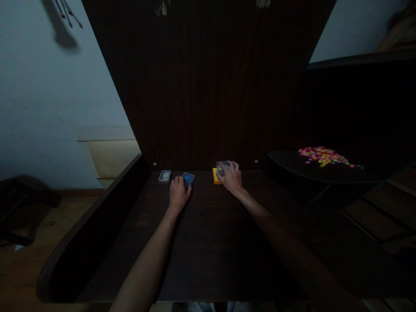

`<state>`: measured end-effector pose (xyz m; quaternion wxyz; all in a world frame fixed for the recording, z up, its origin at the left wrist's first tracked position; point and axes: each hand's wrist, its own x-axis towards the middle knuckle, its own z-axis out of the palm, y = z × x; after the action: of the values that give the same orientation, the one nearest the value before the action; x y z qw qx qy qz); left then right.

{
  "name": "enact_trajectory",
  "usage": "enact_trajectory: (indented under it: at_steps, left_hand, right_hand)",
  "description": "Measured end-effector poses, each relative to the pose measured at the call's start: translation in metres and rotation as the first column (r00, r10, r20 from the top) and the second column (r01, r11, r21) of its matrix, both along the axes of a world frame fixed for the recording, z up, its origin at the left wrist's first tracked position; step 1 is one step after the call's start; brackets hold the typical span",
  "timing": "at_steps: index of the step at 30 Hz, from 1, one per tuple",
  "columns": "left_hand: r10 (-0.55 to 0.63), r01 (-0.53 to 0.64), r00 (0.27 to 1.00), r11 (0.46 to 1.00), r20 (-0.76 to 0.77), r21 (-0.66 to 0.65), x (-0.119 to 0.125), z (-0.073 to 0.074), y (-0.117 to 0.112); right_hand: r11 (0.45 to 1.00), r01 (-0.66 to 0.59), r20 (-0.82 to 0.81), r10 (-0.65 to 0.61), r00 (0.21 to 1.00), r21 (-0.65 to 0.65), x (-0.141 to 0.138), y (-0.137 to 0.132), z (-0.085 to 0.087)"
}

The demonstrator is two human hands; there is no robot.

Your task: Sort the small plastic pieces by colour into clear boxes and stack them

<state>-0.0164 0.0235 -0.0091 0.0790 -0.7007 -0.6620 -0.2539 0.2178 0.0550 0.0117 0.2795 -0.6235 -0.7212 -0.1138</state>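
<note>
My left hand [179,191] rests at the far end of a dark wooden desk [208,242], its fingers curled round a small blue clear case [188,178]. My right hand [230,176] is closed over a small grey clear case [222,166] that sits on top of an orange block [215,177]. A third small grey case [164,175] lies on the desk just left of my left hand, untouched.
A tall dark wooden panel [208,86] rises behind the desk. A raised side board [97,221] borders the desk on the left. To the right, a dark rounded shelf [312,171] carries a heap of small coloured pieces [321,156]. The room is dim.
</note>
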Motion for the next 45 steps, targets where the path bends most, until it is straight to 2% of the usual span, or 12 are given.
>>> enact_trajectory:
  at_steps: [9,15,19,23,33,36,42,43,45]
  left_hand:
    - [-0.015,0.015,1.0,1.0,0.013,-0.009,-0.002,-0.003,0.002]
    - [-0.041,0.04,0.999,0.999,0.021,0.008,-0.003,-0.003,0.001]
    - [-0.135,0.135,0.99,0.991,0.045,0.02,-0.005,-0.005,0.0]
    - [-0.217,0.215,0.973,0.976,0.082,0.043,-0.005,-0.007,-0.001]
    - [-0.377,0.376,0.912,0.926,0.161,0.043,-0.002,-0.006,-0.011]
    - [-0.429,0.434,0.882,0.901,0.196,0.017,-0.002,-0.003,-0.015]
    - [-0.515,0.543,0.807,0.839,0.288,-0.023,0.005,0.002,-0.024]
    - [-0.526,0.56,0.794,0.828,0.303,-0.031,0.007,0.002,-0.026]
    - [-0.545,0.592,0.772,0.803,0.327,-0.061,0.012,0.003,-0.029]
  right_hand:
    - [0.996,-0.052,-0.042,0.055,0.998,0.076,0.006,0.002,-0.01]
    - [0.992,-0.01,-0.121,0.025,0.992,0.122,0.016,-0.002,-0.014]
    - [0.992,0.0,-0.147,0.019,0.989,0.129,0.026,-0.006,-0.012]
    - [0.997,0.034,-0.19,-0.02,0.982,0.067,0.032,-0.005,-0.012]
    - [0.999,0.046,-0.213,-0.044,0.976,0.002,0.026,0.004,-0.017]
    - [0.999,0.023,-0.235,-0.013,0.972,0.037,0.029,0.005,-0.016]
    - [0.964,0.023,-0.319,0.065,0.945,0.265,0.036,-0.016,-0.015]
    - [0.963,-0.01,-0.322,0.1,0.941,0.27,0.036,-0.023,-0.016]
    - [0.96,-0.155,-0.307,0.224,0.925,0.232,0.034,-0.04,-0.018]
